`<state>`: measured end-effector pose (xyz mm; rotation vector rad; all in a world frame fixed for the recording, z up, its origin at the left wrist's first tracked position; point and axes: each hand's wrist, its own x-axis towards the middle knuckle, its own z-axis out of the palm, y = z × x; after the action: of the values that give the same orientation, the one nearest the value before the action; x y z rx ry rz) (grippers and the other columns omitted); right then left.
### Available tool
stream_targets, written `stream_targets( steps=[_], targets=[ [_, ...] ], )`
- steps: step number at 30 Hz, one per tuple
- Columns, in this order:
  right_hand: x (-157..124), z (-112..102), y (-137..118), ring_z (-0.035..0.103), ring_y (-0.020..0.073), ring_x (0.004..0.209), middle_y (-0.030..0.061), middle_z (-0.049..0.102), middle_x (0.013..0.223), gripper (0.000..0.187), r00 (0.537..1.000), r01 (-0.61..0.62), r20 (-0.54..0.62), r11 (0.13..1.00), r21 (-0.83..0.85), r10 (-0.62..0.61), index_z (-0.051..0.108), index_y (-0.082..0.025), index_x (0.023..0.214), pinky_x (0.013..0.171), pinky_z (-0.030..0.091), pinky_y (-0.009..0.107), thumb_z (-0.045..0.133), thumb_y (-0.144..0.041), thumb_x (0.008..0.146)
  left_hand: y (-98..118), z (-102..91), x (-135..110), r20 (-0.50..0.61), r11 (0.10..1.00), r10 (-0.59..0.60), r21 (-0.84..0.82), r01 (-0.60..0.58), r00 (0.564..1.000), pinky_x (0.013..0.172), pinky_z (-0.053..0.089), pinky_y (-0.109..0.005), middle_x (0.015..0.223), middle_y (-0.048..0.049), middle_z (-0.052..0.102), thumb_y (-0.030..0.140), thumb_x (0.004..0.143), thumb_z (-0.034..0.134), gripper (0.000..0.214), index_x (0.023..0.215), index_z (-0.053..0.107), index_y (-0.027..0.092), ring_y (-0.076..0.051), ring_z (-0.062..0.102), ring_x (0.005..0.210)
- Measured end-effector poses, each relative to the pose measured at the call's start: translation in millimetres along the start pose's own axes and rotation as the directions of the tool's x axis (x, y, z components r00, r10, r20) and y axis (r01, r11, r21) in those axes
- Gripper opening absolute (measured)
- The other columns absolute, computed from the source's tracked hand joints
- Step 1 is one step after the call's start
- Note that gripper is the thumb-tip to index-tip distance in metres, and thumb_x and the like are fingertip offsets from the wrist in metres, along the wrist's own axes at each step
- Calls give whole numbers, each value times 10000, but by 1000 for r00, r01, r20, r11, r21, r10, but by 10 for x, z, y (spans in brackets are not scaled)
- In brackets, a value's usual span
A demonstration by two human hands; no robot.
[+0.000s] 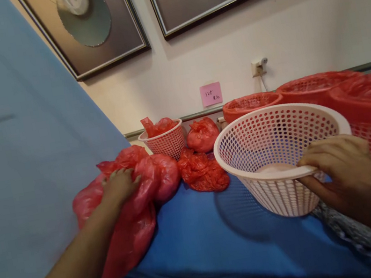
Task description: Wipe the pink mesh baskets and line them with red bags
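Head view: the right hand (349,173) pinches the near rim of a white perforated basket (281,156), thumb on top, fingers curled under, tilting it above the blue-covered table (201,236) near its right end. The left hand (119,185) lies with fingers loosely bent on a red plastic bag (137,213) at the table's left edge, pressing rather than clearly gripping it.
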<state>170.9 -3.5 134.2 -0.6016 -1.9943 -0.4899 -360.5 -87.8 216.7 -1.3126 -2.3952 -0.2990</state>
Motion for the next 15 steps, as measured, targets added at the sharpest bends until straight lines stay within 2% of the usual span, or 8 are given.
stream_targets(
  steps=[2,4,6,8,10,12,13,15],
  targets=[
    [79,23,-20,668,246,919,50,736,908,94,1000,15,-3,1000,2,-15,631,-210,948,924,395,428,645,-286,1001,62,-79,-157,-2,996,49,74,-49,999,1135,327,-747,1328,-175,714,309,877,684,267,1073,722,131,-467,547,1343],
    [160,37,-90,664,232,918,45,738,907,90,998,58,-21,998,11,-57,638,-210,948,941,387,427,634,-274,1011,171,-162,-335,-49,984,171,68,-167,984,1167,293,-748,1515,-207,587,349,971,568,386,1247,678,102,-468,444,1456],
    [244,50,-227,651,212,906,36,737,904,104,993,118,-21,993,18,-118,653,-213,953,956,384,419,586,-229,1031,351,-231,-498,-126,967,242,-56,-250,962,1197,277,-720,1576,-231,520,397,1006,498,476,1321,645,72,-467,395,1500],
    [318,92,-434,633,197,884,25,723,874,192,983,185,1,982,20,-185,674,-211,948,972,389,412,513,-158,1040,630,-276,-649,-167,901,248,-323,-290,954,1236,296,-636,1546,-196,570,494,944,583,533,1309,668,115,-432,447,1481],
    [363,199,-700,619,199,857,25,690,810,245,962,270,18,962,36,-271,697,-194,917,980,404,411,488,-126,1026,1007,-301,-809,-68,706,256,-668,-235,964,1242,356,-538,1510,-124,628,576,845,709,599,1317,683,208,-376,517,1446],
    [360,382,-994,622,208,863,40,694,826,230,933,356,38,933,58,-358,716,-186,883,994,433,407,520,-130,991,1440,-320,-981,153,418,301,-908,14,941,1172,455,-514,1447,-130,681,617,796,773,658,1319,701,224,-374,588,1385],
    [338,492,-1141,615,204,818,34,686,795,223,909,412,36,907,82,-416,709,-199,832,983,456,404,545,-135,968,1657,-329,-1063,248,287,341,-946,151,907,1137,492,-506,1428,-139,694,622,790,785,652,1300,716,222,-371,614,1361],
    [258,708,-1409,615,202,765,18,681,733,207,851,516,18,842,158,-525,705,-231,764,973,504,390,599,-181,935,2047,-343,-1190,315,62,394,-946,317,864,996,589,-496,1289,-151,768,615,785,800,582,1204,760,213,-370,706,1227]
  ],
)
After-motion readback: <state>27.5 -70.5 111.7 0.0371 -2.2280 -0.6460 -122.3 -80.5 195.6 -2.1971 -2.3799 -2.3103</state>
